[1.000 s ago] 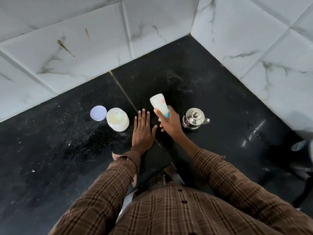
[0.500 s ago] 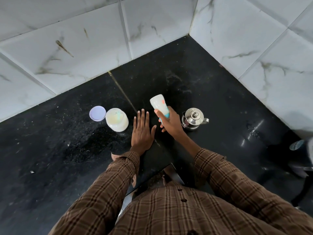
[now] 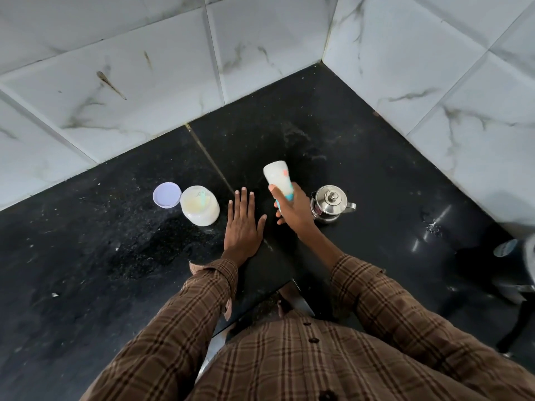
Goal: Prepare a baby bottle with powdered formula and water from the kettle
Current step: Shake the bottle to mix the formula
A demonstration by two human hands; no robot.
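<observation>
My right hand point(image 3: 292, 211) grips a white baby bottle point(image 3: 278, 178) with coloured prints and a teal ring, held tilted with its flat base pointing up and away. My left hand point(image 3: 243, 227) lies flat on the black counter point(image 3: 86, 270), fingers straight. Left of that hand stands an open white jar of formula powder point(image 3: 199, 209) with a pale green scoop inside. Its lilac lid point(image 3: 166, 195) lies beside it on the left. A small steel kettle point(image 3: 330, 204) with its lid on stands just right of my right hand.
White marble-look tiled walls point(image 3: 144, 82) meet in a corner behind the counter. A dark object with a light round top point(image 3: 506, 250) sits at the right edge. Specks of powder dot the counter's left part.
The bottle in my right hand has shifted only slightly. My left hand stays flat on the counter.
</observation>
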